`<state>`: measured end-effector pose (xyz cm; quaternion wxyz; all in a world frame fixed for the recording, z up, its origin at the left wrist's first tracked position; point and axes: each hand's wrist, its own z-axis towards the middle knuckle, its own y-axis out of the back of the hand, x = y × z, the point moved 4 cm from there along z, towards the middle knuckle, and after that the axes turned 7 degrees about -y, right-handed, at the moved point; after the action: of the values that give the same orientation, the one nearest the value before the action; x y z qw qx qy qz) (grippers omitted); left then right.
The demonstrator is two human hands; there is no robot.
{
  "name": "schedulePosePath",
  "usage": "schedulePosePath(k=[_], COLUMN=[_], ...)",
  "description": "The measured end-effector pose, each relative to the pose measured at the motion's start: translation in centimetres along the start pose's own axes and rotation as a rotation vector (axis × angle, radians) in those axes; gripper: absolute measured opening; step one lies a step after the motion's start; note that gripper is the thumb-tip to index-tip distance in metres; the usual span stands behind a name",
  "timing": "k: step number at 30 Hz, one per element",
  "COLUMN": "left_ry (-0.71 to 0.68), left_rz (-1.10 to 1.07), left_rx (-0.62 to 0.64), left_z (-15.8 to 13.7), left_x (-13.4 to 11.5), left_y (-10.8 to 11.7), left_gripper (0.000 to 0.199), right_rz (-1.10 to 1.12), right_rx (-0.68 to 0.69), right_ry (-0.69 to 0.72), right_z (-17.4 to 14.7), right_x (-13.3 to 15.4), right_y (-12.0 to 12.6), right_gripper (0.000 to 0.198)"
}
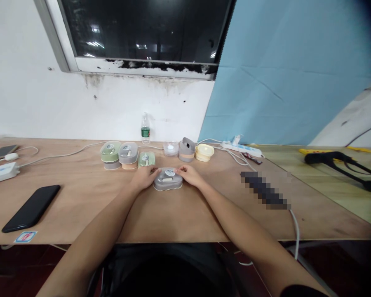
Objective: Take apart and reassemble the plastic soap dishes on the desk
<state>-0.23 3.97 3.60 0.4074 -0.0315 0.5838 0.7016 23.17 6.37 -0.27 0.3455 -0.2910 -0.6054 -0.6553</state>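
A grey lunch box (168, 184) with a see-through lid and a round label sits on the table right in front of me. My left hand (145, 176) closes on its left end, with the thumb and fingers at the lid's rim. At the opposite end, my right hand (189, 175) grips the lid's right edge with bent fingers. Just behind my left hand is a green lidded box (146, 158). Further left stand two stacks, one topped by a green box (110, 151), the other by a grey box (128, 153).
Behind the lunch box are a see-through container (171, 148), a grey container (186, 149) and a yellow bowl (204, 152). A plastic bottle (145, 130) stands by the wall. A black phone (31, 208) lies left; a power strip (243, 148) with cables lies right.
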Motion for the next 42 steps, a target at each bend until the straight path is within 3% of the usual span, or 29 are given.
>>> schedulePosePath(k=[7,11,22,29,35,42], left_ry=[0.039,0.033,0.000,-0.076,-0.152,-0.311], left_rz=[0.025,0.054,0.101,0.088,0.059,-0.101], left_rx=[0.102,0.108,0.165,0.275,0.174,-0.017], left_z=[-0.2,-0.2,-0.2,-0.2,-0.2,-0.2], left_x=[-0.5,-0.8,-0.3,0.2,-0.1,-0.8], left_y=[0.3,0.4,0.1,-0.6,-1.1,-1.1], left_gripper=[0.075,0.074,0.080,0.110,0.102,0.101], right_rz=[0.024,0.022,0.002,-0.030,0.037,0.364], right_rx=[-0.111,-0.157,0.031,0.064,0.116,0.128], right_ry=[-0.012,-0.035,0.076,0.071,0.035,-0.121], right_z=[0.1,0.0,0.1,0.1,-0.5,-0.3], right_x=[-0.1,-0.1,0.1,0.3,0.8,0.1], right_y=[0.0,0.1,0.0,0.0,0.4,0.5], right_gripper=[0.045,0.044,0.046,0.050,0.050,0.047])
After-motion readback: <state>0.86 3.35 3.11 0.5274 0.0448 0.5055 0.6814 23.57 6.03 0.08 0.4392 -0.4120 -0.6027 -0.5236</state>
